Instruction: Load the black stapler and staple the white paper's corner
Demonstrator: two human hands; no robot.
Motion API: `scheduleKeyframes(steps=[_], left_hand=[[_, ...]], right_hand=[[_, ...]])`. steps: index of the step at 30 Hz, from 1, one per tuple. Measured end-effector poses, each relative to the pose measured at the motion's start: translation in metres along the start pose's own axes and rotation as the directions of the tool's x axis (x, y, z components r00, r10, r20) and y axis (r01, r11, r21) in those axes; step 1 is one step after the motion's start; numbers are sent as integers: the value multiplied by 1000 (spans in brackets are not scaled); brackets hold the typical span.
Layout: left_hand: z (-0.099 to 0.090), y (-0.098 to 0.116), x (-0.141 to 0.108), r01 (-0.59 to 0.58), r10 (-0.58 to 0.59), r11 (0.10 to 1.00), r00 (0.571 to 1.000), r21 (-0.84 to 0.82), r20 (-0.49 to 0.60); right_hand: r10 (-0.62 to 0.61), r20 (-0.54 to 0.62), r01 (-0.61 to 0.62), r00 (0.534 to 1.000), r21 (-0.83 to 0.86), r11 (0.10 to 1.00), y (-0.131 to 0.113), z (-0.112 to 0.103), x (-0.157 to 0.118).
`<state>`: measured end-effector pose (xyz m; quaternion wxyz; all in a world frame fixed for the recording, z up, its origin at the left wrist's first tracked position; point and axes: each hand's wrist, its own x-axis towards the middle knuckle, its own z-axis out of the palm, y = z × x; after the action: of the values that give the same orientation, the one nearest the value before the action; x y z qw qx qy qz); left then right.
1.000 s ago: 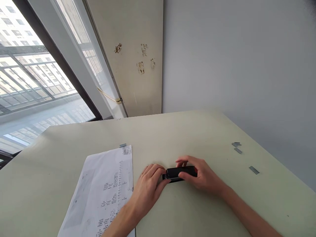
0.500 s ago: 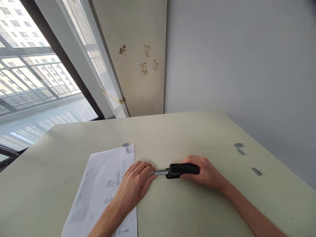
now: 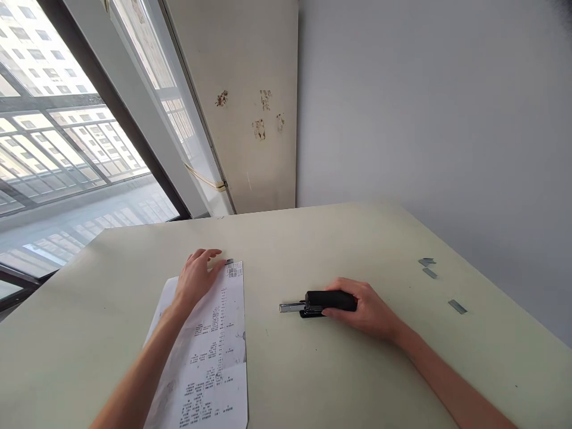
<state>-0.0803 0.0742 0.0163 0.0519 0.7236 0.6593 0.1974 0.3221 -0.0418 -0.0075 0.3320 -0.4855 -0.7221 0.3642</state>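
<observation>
My right hand [image 3: 357,302] is wrapped round a black stapler [image 3: 331,300] lying on the table. The stapler's metal staple tray [image 3: 291,307] sticks out to the left, pulled clear of the body. At the upper edge of a printed paper sheet [image 3: 223,357] is my left hand [image 3: 199,280], with thumb and fingers apart. Its thumb tip is right beside a short grey staple strip [image 3: 229,261], maybe touching it; I cannot tell. My left forearm covers part of the sheet.
Several more grey staple strips [image 3: 457,307] lie on the pale table [image 3: 286,381] at the right. Behind the table stand a grey wall [image 3: 424,107] and a stained pale panel [image 3: 250,161]. A window [image 3: 67,119] is at the left.
My left hand has left the staple tray and moved up and left to the staple strip at the sheet's top. My right hand keeps holding the stapler.
</observation>
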Motion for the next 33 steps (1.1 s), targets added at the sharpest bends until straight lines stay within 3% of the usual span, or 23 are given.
scheduleKeyframes(steps=[4,9,13,17,22,27,33], left_hand=[[8,-2,6,-13,14,999,999,-39,29],[7,12,1,-42,41,991,999,-126,-11],[2,39,-17,-95,94,969,995,-227,-15],[3,75,-45,-152,184,921,981,-360,56],[10,107,-73,-95,242,816,952,-570,187],[20,112,-87,-9,240,749,935,-662,259],[23,116,-93,-4,232,768,934,-641,271]], right_hand=[[-8,1,8,1000,7,1000,0,0,1],[-9,2,9,1000,-2,1000,-2,-1,1],[-4,-5,4,1000,-12,1000,-4,-1,0],[-13,-2,13,1000,-22,1000,-3,-1,0],[-15,-6,15,1000,-37,999,-3,-1,1],[-22,6,22,1000,-51,998,-3,-2,1],[-30,19,31,999,-40,999,0,-2,2]])
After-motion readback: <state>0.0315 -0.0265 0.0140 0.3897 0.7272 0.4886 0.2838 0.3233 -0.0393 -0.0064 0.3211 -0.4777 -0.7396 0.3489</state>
